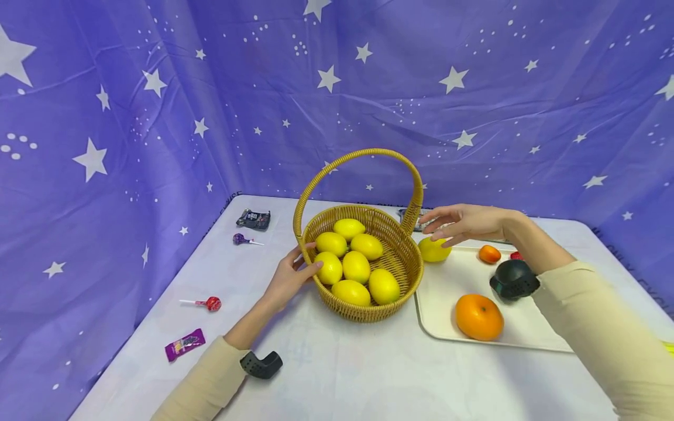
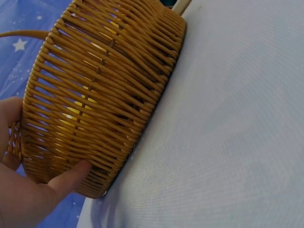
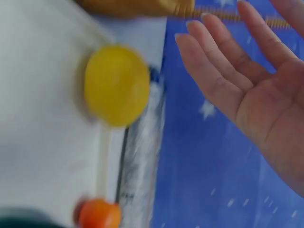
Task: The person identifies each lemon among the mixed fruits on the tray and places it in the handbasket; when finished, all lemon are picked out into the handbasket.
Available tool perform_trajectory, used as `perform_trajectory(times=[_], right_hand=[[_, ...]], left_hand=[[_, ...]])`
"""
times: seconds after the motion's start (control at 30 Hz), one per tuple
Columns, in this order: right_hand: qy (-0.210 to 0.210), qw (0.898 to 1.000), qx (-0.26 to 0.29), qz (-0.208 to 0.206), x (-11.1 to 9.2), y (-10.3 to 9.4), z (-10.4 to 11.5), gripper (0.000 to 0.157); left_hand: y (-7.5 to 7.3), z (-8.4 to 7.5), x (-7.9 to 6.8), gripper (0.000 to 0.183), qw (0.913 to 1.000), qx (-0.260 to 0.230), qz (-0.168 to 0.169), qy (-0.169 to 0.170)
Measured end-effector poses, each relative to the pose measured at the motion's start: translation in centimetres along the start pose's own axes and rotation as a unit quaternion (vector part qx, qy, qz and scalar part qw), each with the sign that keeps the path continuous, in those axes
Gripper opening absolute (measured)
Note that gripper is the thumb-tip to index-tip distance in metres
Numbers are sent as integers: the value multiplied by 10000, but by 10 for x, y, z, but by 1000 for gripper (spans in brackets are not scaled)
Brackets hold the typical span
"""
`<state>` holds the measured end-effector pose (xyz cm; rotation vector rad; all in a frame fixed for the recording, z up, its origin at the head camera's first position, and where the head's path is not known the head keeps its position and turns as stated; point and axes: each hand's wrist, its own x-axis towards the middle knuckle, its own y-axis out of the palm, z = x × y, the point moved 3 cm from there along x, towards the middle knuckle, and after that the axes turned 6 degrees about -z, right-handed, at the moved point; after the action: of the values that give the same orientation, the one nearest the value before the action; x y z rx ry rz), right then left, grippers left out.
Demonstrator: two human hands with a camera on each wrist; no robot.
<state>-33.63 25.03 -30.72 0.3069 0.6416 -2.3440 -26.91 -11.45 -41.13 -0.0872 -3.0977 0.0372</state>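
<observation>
A woven wicker basket (image 1: 363, 313) with a tall arched handle stands mid-table, holding several yellow lemons (image 1: 356, 268). My left hand (image 1: 289, 275) grips its left rim by the foot of the handle; in the left wrist view one digit of that hand (image 2: 28, 197) lies along the outer weave. To the basket's right, my right hand (image 1: 463, 223) hovers with fingers spread and relaxed, holding nothing. Below its fingertips another lemon (image 1: 434, 250) lies at the near-basket corner of a cream tray (image 1: 437, 316); it shows whole in the right wrist view.
A large orange (image 1: 479, 317) and a small orange fruit (image 1: 489, 254) lie on the tray. Left of the basket are a red lollipop (image 1: 213, 303), a purple lollipop (image 1: 239, 239), a purple wrapped candy (image 1: 185, 345) and a black packet (image 1: 254, 220). A starry curtain (image 1: 326, 105) hangs behind the table.
</observation>
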Motion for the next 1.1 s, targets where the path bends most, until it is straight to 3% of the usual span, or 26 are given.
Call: perform_trajectory(times=[0.23,0.53,0.8,1.0,1.1], right_hand=[[-274,9986,-196,-415,3,-25,-33,65],[-363,9936,-969,-447,20,-24,-53,59],[-481,9736,-2166,-537,33,-12,-53,61],[-681,9440,-3151,-700,37,-7,-51,62],[-712,9454,-3084,-776,35,-6,-50,63]], left_hand=[[0,0,0,56,10000,-54,-31,-21],[-1,3,1,56,10000,-23,-5,-51],[0,3,1,56,10000,13,47,-53],[-1,2,1,56,10000,-11,19,-51],[-1,3,1,56,10000,-27,2,-46]])
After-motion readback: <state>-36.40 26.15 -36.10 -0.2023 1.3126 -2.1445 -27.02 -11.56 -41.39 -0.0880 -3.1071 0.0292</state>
